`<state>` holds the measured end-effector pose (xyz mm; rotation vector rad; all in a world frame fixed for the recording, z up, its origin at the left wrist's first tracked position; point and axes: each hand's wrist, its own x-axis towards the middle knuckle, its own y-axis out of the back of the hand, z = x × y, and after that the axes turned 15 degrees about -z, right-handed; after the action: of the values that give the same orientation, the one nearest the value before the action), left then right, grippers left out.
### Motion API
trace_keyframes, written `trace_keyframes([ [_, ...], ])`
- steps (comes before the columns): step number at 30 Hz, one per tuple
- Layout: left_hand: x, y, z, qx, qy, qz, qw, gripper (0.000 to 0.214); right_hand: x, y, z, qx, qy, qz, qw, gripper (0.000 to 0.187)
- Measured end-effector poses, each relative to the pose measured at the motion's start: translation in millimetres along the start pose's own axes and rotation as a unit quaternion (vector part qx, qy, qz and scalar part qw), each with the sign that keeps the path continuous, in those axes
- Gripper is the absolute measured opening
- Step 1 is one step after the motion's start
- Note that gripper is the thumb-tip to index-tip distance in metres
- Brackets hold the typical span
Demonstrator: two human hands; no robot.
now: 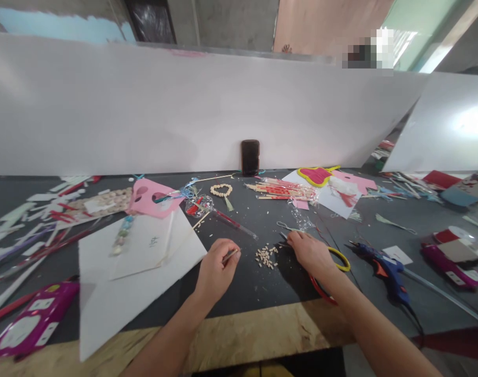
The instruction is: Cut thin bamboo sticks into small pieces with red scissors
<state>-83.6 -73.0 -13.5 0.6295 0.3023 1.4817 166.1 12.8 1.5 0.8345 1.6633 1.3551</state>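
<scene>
My left hand [218,267] is closed, pinching a thin stick [230,255] between thumb and fingers; most of the stick is hidden. To the right, my right hand [309,252] curls over a pair of scissors with one yellow handle loop [343,260] and one red handle loop [319,289]. The blade tips show just beyond the fingertips, while the pivot is covered by the hand. Between both hands lies a small pile of short, pale cut pieces [266,256] on the dark tabletop. A thin wire loop [284,225] lies by the right fingertips.
White foam board [144,303] lies left, near a pink cut-out [154,198]. Behind the pile are a bead bracelet [221,189], bundled red-and-pale sticks [280,189] and an upright phone [250,157]. A blue glue gun [384,269] with its cord sits right. A white panel [184,110] stands behind.
</scene>
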Motion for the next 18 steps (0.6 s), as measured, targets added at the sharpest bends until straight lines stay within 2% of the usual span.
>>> trace_keyframes([
  [2,-0.2,0.4,0.2,0.0,0.001,-0.002,1.0,0.008,-1.6,0.9,-4.5,0.009,0.01,0.012,1.0,0.022],
  [8,-1.5,1.6,1.2,0.004,0.001,-0.005,1.0,0.008,-17.2,-5.0,-19.9,0.036,0.113,0.0,0.993,0.019],
  [13,-1.6,0.5,-0.3,-0.003,0.002,-0.007,1.0,0.008,-29.4,-14.5,-13.8,0.027,0.09,0.015,0.995,0.028],
  [18,-1.6,-0.9,0.1,-0.006,0.002,-0.011,1.0,0.008,-25.9,-13.9,-4.7,0.009,0.049,0.023,0.999,0.039],
])
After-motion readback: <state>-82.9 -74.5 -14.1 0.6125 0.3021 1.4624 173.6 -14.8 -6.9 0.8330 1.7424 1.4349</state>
